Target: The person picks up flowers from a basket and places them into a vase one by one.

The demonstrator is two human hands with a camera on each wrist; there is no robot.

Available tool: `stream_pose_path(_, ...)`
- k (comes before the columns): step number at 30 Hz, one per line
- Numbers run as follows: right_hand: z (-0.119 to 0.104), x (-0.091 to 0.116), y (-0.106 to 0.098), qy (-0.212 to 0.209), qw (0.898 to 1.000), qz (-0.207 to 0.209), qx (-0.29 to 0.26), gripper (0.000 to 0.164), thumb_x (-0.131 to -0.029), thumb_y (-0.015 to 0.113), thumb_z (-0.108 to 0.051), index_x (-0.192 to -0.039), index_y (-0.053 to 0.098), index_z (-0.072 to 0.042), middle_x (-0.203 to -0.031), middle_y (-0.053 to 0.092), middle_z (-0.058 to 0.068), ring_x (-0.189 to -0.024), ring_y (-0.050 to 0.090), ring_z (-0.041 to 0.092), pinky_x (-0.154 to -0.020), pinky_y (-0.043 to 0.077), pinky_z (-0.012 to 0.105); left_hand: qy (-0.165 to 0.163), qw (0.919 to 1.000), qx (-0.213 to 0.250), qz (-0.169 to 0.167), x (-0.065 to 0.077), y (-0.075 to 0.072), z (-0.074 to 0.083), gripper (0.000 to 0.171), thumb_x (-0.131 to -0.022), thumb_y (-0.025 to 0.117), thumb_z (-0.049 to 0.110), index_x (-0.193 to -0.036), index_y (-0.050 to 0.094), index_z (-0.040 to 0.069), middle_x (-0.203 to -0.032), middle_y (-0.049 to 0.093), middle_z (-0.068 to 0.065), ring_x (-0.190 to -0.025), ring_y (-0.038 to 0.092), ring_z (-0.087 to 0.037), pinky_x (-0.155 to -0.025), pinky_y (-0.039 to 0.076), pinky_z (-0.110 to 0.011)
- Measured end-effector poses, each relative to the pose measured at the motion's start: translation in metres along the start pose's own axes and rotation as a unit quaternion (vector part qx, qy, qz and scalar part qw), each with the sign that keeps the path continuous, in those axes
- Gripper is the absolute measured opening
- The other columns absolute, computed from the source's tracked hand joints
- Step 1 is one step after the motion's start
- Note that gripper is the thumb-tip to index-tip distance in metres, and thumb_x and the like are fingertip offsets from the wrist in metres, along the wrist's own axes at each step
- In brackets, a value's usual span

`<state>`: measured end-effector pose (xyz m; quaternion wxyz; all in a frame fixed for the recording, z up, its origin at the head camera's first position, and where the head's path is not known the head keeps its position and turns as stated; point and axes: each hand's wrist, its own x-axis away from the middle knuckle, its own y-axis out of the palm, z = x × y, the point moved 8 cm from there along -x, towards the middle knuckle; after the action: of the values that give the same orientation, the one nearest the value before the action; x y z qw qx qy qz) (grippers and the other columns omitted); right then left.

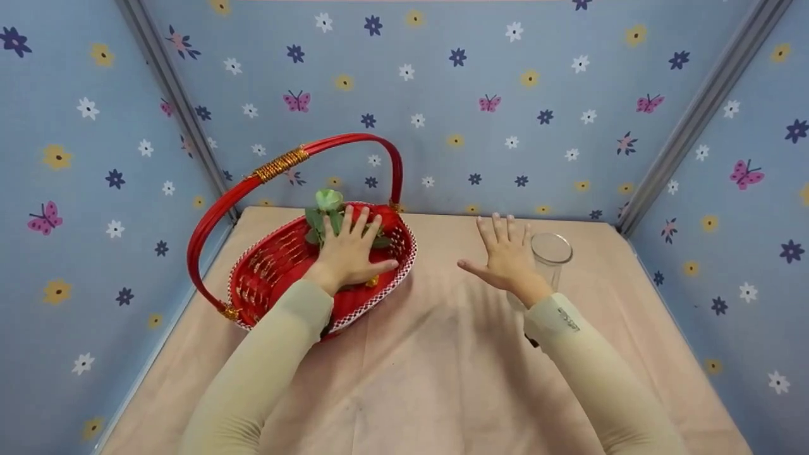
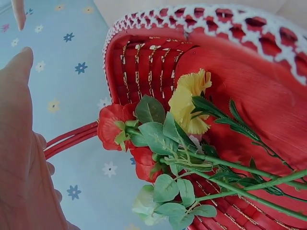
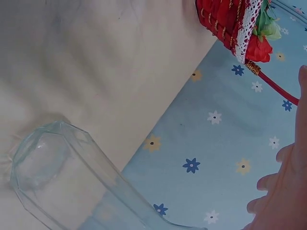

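Note:
A red woven basket (image 1: 272, 259) with a white lacy rim and tall handle stands on the left of the table. Inside lie artificial flowers: a pale green rose (image 1: 328, 200), red roses (image 2: 115, 125) and a yellow carnation (image 2: 189, 100), their green stems crossing the basket floor. My left hand (image 1: 351, 249) hovers over the basket, fingers spread, holding nothing. To the right, my right hand (image 1: 509, 259) is held above the table with its fingers straight and spread. Beside it stands a clear glass vase (image 1: 552, 249), partly hidden by the hand and wrist; its faceted base shows in the right wrist view.
A pale pink cloth covers the table (image 1: 417, 392). Blue panels (image 1: 442, 95) printed with flowers and butterflies enclose it at the back and both sides, joined by grey corner posts (image 1: 695, 114). The red basket handle (image 1: 208, 234) arches high above the basket's rim.

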<state>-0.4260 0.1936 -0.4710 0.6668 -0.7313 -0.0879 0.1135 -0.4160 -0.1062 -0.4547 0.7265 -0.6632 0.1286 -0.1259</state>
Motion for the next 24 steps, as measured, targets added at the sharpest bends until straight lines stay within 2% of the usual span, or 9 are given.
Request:
stream_pose_path(8,0.006,0.004,-0.002,0.003,1.000,0.012,-0.006,0.113,-0.098,0.052,-0.082,-0.177,0.005,-0.017,-0.182,0.002,0.022,-0.168,-0.002,0.050,-0.130,-0.003,0.076,0.003,1.0000,0.000,-0.004,0.002,0.006,0.000,0.108,-0.098,0.047,0.083,-0.176,0.013,0.017,-0.183,0.007,-0.017,-0.169,-0.004,-0.047,-0.126,-0.002,-0.083)
stream_pose_path(14,0.012,0.007,-0.003,0.008,1.000,0.011,-0.006,0.114,-0.097,0.050,-0.085,-0.176,0.006,-0.016,-0.182,0.003,0.023,-0.168,-0.001,0.051,-0.130,-0.003,0.076,0.001,0.9998,0.010,-0.015,0.005,0.010,0.000,0.108,-0.098,0.046,0.084,-0.176,0.010,0.018,-0.184,0.006,-0.017,-0.169,-0.005,-0.047,-0.126,-0.002,-0.082)
stream_pose_path(19,0.017,0.009,-0.006,0.011,1.000,0.014,-0.004,0.114,-0.097,0.050,-0.084,-0.176,0.006,-0.015,-0.182,0.004,0.024,-0.167,0.001,0.052,-0.129,-0.002,0.078,-0.001,0.9998,0.006,-0.017,0.006,0.012,0.001,0.107,-0.098,0.044,0.084,-0.176,0.010,0.019,-0.184,0.005,-0.016,-0.169,-0.005,-0.046,-0.127,0.001,-0.082)
stream_pose_path(24,0.024,0.010,-0.008,0.020,1.000,0.015,-0.006,0.114,-0.097,0.051,-0.083,-0.176,0.005,-0.016,-0.182,0.003,0.024,-0.167,0.000,0.052,-0.130,-0.003,0.076,-0.001,0.9997,0.016,-0.018,0.008,0.014,0.002,0.106,-0.099,0.049,0.080,-0.176,0.012,0.018,-0.184,0.006,-0.016,-0.169,-0.005,-0.046,-0.126,0.000,-0.082)
